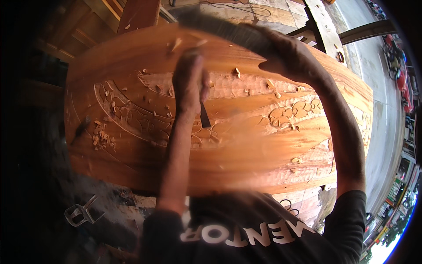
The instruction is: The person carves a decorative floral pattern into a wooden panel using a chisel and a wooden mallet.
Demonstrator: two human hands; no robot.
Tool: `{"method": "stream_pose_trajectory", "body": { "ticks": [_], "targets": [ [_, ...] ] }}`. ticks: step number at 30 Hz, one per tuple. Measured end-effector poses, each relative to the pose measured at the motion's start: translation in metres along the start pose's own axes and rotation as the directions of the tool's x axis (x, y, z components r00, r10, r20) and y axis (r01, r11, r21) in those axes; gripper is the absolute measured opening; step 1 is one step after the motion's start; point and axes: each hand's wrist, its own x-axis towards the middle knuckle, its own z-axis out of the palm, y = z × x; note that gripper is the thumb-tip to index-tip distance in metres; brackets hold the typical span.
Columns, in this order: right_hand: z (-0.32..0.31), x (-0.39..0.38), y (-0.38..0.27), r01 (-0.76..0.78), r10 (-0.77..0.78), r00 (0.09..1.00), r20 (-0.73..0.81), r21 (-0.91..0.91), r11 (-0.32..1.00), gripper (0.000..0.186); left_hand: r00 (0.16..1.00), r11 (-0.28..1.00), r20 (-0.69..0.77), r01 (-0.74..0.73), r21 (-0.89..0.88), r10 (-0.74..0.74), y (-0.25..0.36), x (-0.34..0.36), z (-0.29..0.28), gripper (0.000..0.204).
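Observation:
My left hand (188, 86) is closed around a chisel, held upright over the carved wooden panel (246, 163). Below the fist the flat dark chisel blade (205, 118) points down, its tip against or just above a carved scroll line. My right hand (292, 55) grips a dark wooden mallet (226, 34), raised above the far side of the panel and smeared by motion. The mallet's head lies up and to the right of the chisel, apart from it. Leafy carved motifs (288, 114) run across the middle of the panel, with a chiselled, recessed ground around them.
Loose wood shavings (103, 136) lie heaped on the panel's left, with more chips scattered over it. A small stool (83, 211) stands on the floor at lower left. Beyond the panel's right end runs a grey roadway (384, 119) with parked motorcycles (400, 75). Wooden beams (323, 31) cross at far right.

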Motion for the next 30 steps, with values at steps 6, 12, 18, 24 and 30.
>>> {"method": "stream_pose_trajectory", "body": {
  "ticks": [6, 12, 18, 24, 30],
  "targets": [
    [0.001, 0.007, -0.015, -0.241, 0.265, 0.951, -0.159, 0.156, 0.958, 0.090, 0.999, 0.998, 0.007, -0.043, 0.050, 0.043, -0.015, 0.024, -0.001, 0.032],
    [-0.017, 0.031, -0.011, -0.151, 0.204, 0.948, -0.244, 0.222, 0.963, 0.091, 0.999, 0.999, -0.018, -0.038, -0.025, 0.037, -0.023, 0.024, -0.012, 0.027],
    [0.058, 0.029, 0.117, 0.002, -0.062, 0.959, -0.276, -0.213, 0.977, 0.090, 0.998, 0.999, 0.069, -0.007, -0.033, 0.010, -0.033, 0.036, 0.015, 0.035],
    [0.026, 0.066, 0.056, 0.101, -0.109, 0.994, -0.022, -0.224, 0.969, 0.088, 0.999, 0.999, 0.036, -0.002, -0.042, 0.004, -0.036, 0.029, -0.013, 0.039],
    [0.035, 0.047, 0.018, 0.105, -0.100, 0.966, 0.237, -0.009, 0.994, 0.089, 0.995, 0.997, 0.074, 0.072, -0.021, -0.071, -0.024, 0.017, -0.009, 0.039]
  ]
}}
